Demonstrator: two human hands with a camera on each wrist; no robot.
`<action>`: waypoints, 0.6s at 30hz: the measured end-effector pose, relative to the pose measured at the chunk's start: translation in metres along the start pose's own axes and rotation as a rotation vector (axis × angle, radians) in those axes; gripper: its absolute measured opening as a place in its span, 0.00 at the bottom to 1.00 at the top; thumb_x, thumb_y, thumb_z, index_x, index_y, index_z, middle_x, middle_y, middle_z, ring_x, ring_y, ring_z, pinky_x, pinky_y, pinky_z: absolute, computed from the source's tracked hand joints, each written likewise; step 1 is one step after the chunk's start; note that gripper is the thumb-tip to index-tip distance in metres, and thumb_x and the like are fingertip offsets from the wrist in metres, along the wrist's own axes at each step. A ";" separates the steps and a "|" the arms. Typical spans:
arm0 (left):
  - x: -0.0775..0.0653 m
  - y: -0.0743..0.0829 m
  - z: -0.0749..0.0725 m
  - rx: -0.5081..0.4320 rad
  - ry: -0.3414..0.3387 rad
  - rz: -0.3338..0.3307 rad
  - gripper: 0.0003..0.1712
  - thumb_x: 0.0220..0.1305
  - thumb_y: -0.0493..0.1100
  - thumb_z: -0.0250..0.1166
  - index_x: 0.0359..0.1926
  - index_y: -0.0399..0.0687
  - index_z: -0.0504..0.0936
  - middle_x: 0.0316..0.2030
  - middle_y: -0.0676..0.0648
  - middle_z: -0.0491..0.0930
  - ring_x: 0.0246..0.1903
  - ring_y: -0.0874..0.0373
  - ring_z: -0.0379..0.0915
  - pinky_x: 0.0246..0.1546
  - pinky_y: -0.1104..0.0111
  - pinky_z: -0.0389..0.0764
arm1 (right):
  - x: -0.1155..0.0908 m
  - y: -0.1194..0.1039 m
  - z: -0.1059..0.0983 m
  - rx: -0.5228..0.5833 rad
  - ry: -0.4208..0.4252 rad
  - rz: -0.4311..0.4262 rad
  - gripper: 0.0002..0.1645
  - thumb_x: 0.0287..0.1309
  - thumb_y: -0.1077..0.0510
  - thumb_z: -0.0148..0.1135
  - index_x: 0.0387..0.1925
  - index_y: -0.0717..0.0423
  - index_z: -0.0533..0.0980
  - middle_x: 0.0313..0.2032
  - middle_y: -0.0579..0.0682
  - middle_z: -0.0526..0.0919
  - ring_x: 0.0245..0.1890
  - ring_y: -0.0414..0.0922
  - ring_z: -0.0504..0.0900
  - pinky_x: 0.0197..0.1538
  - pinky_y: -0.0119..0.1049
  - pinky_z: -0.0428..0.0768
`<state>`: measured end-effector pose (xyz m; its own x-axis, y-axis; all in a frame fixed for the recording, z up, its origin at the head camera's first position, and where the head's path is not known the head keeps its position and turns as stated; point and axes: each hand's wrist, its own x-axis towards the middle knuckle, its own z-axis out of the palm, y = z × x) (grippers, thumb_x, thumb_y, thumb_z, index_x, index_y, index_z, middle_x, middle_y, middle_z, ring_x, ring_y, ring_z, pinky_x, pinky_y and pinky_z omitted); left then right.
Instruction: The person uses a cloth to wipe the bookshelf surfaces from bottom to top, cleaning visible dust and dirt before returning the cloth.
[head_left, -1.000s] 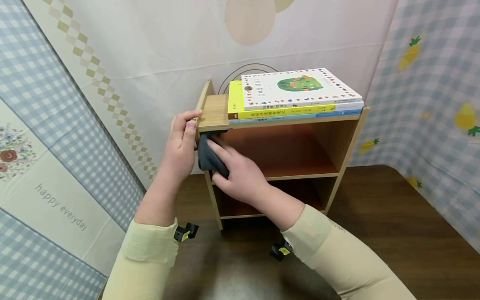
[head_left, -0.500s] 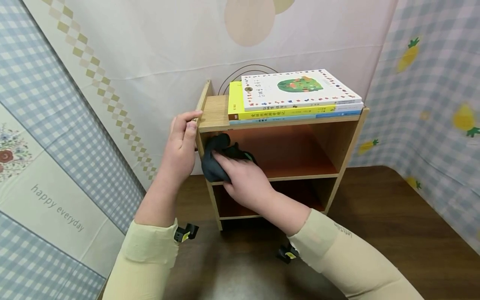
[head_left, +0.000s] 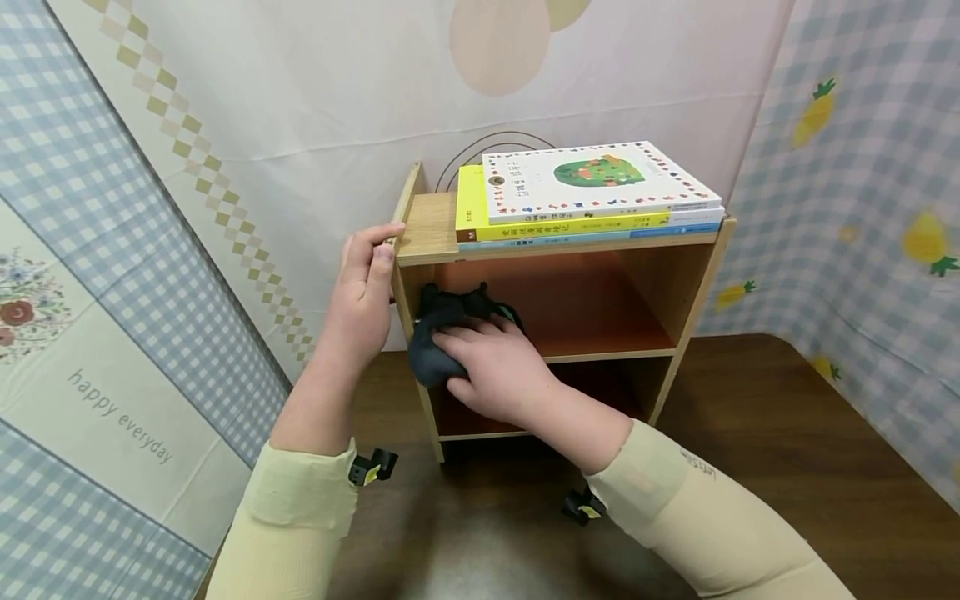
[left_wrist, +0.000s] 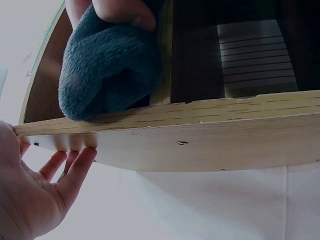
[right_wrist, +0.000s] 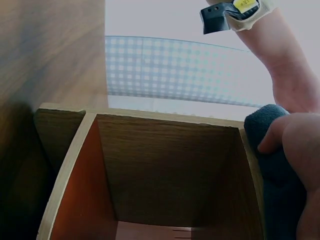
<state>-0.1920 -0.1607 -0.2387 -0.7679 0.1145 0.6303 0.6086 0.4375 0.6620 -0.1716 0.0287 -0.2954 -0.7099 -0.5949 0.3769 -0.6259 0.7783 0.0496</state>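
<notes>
A small wooden bookshelf (head_left: 427, 225) with two open compartments stands ahead. My left hand (head_left: 360, 292) grips the upper front corner of its left side panel; in the left wrist view that hand's fingers (left_wrist: 77, 170) touch the panel's outer face. My right hand (head_left: 502, 367) holds a bunched dark blue-grey cloth (head_left: 435, 350) at the left front edge, around the board between the compartments. The left wrist view shows the fluffy cloth (left_wrist: 107, 65) against the panel's front edge. In the right wrist view, the right thumb (right_wrist: 272, 137) lies over the cloth. Part of the right fingers is hidden.
Several books (head_left: 592, 187) lie stacked on the bookshelf's top, a white one uppermost and a yellow one beneath. A pale printed curtain (head_left: 315, 108) hangs behind, with checked curtains (head_left: 870, 192) at both sides. The wooden floor (head_left: 750, 417) spreads below.
My right hand has moved the cloth down the left side panel, from just under the top board to the middle shelf's edge. The left hand has stayed in place.
</notes>
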 end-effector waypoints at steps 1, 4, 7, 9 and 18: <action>0.000 0.000 0.000 0.000 0.002 -0.001 0.22 0.81 0.52 0.41 0.67 0.54 0.68 0.62 0.41 0.60 0.40 0.50 0.65 0.39 0.58 0.72 | 0.000 0.000 0.000 -0.005 -0.012 0.005 0.29 0.64 0.42 0.58 0.66 0.39 0.73 0.63 0.42 0.76 0.64 0.50 0.72 0.64 0.60 0.65; 0.000 -0.001 0.001 0.001 0.002 -0.002 0.22 0.81 0.52 0.41 0.67 0.54 0.68 0.62 0.42 0.60 0.39 0.50 0.65 0.39 0.58 0.71 | -0.002 0.002 0.000 -0.010 -0.058 0.043 0.32 0.65 0.33 0.52 0.68 0.32 0.71 0.67 0.43 0.71 0.69 0.54 0.65 0.64 0.69 0.58; -0.001 -0.001 0.000 0.004 -0.001 -0.005 0.22 0.81 0.52 0.40 0.67 0.54 0.68 0.63 0.42 0.60 0.40 0.49 0.65 0.40 0.57 0.71 | -0.003 0.002 -0.001 0.000 -0.095 0.087 0.37 0.62 0.23 0.45 0.68 0.27 0.70 0.71 0.46 0.65 0.72 0.58 0.58 0.63 0.72 0.54; -0.001 0.000 0.000 0.006 -0.002 -0.008 0.22 0.81 0.52 0.40 0.67 0.54 0.68 0.63 0.42 0.59 0.42 0.48 0.65 0.41 0.57 0.72 | -0.003 0.002 -0.001 0.013 -0.110 0.106 0.39 0.60 0.19 0.42 0.68 0.26 0.69 0.72 0.47 0.63 0.73 0.60 0.55 0.63 0.72 0.54; -0.001 0.000 0.000 0.008 -0.005 -0.007 0.22 0.81 0.52 0.40 0.68 0.55 0.67 0.65 0.42 0.59 0.46 0.47 0.66 0.42 0.56 0.72 | 0.000 0.003 -0.002 -0.023 -0.104 0.099 0.35 0.63 0.22 0.43 0.65 0.26 0.73 0.70 0.47 0.67 0.68 0.58 0.63 0.60 0.64 0.66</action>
<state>-0.1914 -0.1602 -0.2391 -0.7731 0.1160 0.6235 0.6016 0.4455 0.6630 -0.1730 0.0315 -0.2930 -0.7983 -0.5317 0.2828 -0.5445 0.8379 0.0382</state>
